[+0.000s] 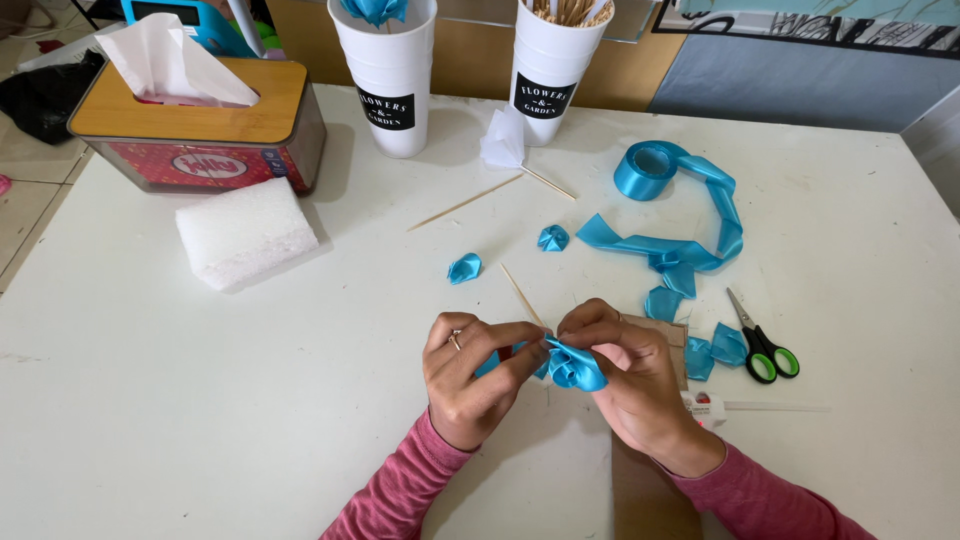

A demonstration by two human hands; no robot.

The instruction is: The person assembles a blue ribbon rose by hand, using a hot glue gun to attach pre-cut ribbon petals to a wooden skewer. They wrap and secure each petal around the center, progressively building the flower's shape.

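Your left hand [470,375] and right hand [625,375] are both closed in a pinch on the blue ribbon rose [573,366], held just above the table [200,400] at near centre. Left fingers clamp the ribbon tail on the rose's left side; right fingers curl over the top folds w/ thumb underneath.

Risks from here, as I judge it:
- Satin is slick. Ease either pinch and the wraps prob. spring open, so the rose unwinds.
- The wooden skewer [522,296] lies just beyond your hands; can't tell if it touches the rose. A nudge could roll it away.
- Glue gun [712,407] sits just right of your right wrist, on the edge of the brown card [650,480]. Sleeve or loose ribbon could drag across its tip.
- Cut ribbon pieces [715,350] and scissors [765,352] are near on the right; an elbow sweep would scatter them.
- Two finished small buds [465,267] [553,238] lie farther back, well apart from your hands, low risk.

Ribbon roll [648,170] w/ its loose tail is far right; foam block [245,232] and tissue box [200,125] are far left, two white buckets [393,90] at the far edge.
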